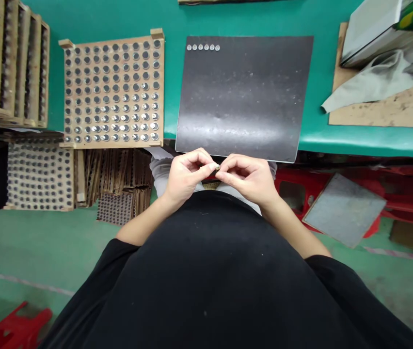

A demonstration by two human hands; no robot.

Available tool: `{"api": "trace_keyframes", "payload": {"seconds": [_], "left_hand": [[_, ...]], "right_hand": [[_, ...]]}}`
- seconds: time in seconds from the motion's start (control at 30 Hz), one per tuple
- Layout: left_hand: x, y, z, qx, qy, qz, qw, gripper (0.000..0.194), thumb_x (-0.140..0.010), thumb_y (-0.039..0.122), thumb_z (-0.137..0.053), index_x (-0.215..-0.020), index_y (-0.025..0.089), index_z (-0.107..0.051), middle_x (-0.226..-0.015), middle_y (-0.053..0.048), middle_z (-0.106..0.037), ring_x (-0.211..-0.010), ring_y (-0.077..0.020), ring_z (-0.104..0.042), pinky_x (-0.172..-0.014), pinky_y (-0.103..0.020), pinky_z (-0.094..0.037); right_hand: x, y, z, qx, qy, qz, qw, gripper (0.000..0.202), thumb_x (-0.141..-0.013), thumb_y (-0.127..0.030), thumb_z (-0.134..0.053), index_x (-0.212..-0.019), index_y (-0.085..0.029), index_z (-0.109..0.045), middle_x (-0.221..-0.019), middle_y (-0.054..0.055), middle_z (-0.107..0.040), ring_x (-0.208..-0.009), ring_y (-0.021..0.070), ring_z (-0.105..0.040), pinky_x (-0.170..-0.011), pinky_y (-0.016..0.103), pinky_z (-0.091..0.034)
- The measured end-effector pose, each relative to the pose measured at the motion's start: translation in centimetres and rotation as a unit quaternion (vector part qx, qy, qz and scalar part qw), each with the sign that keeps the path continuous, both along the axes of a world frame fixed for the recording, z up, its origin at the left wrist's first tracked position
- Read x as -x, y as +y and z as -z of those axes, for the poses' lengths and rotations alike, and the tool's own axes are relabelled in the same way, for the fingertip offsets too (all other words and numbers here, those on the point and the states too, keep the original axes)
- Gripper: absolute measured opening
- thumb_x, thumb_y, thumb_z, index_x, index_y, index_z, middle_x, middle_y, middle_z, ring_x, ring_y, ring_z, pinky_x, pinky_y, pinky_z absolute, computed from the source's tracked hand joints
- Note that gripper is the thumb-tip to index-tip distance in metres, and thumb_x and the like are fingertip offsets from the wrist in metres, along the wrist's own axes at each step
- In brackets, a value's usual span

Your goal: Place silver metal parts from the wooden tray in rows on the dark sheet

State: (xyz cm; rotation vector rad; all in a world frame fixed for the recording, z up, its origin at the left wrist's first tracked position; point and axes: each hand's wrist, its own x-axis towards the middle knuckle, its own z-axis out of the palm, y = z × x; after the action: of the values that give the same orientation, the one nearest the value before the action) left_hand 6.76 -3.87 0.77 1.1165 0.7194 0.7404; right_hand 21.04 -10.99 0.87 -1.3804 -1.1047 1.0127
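The left hand (186, 177) is clamping its grip on a tiny, partly hidden, metallic-looking piece (217, 167) — just off the near edge of a dark rectangular mat (243, 97). The right hand (252, 178) is meeting it from the other side — whether that grip is clamping too, I cannot tell. Six small round silvery discs (206, 47) are lying in the mat's far left corner.
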Motion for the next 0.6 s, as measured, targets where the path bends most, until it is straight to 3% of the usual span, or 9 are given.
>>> {"api": "trace_keyframes", "payload": {"seconds": [0.17,0.33,0.47,0.6], "left_hand": [[0.1,0.0,0.0,0.000,0.000,0.001,1.000,0.019,-0.070,0.027,-0.080,-0.061,0.016,-0.068,-0.061,0.001,-0.057,-0.059,-0.0074,-0.048,-0.061,-0.024,-0.040],[0.1,-0.1,-0.3,0.016,0.003,0.000,1.000,0.023,-0.068,0.030,-0.081,-0.058,0.015,-0.067,-0.060,0.001,-0.056,-0.057,-0.0073,-0.045,-0.059,-0.024,-0.039],[0.1,-0.1,-0.4,0.097,-0.008,0.033,0.995,0.028,-0.063,0.032,-0.083,-0.054,0.014,-0.064,-0.056,0.001,-0.052,-0.052,-0.0062,-0.041,-0.052,-0.023,-0.033],[0.1,-0.1,-0.5,0.160,-0.024,0.047,0.986,0.027,-0.061,0.031,-0.082,-0.055,0.013,-0.063,-0.057,0.001,-0.051,-0.048,-0.0043,-0.037,-0.047,-0.022,-0.027]], "right_hand": [[0.1,0.1,-0.3,-0.040,-0.006,0.039,0.998,0.037,-0.078,-0.051,-0.071,-0.061,-0.019,-0.063,-0.061,0.000,-0.059,-0.055,0.0094,-0.046,-0.051,0.026,-0.036],[0.3,0.1,-0.1,-0.047,-0.038,0.030,0.998,0.039,-0.081,-0.053,-0.067,-0.062,-0.020,-0.060,-0.061,0.000,-0.058,-0.056,0.0103,-0.048,-0.051,0.027,-0.037],[0.5,0.1,0.2,-0.064,-0.033,0.011,0.997,0.039,-0.083,-0.053,-0.065,-0.065,-0.020,-0.057,-0.065,0.000,-0.058,-0.060,0.0109,-0.050,-0.053,0.027,-0.040],[0.6,-0.1,1.1,-0.036,0.050,0.024,0.998,0.040,-0.085,-0.056,-0.061,-0.068,-0.020,-0.055,-0.065,-0.002,-0.056,-0.056,0.0084,-0.049,-0.054,0.025,-0.044]]}}
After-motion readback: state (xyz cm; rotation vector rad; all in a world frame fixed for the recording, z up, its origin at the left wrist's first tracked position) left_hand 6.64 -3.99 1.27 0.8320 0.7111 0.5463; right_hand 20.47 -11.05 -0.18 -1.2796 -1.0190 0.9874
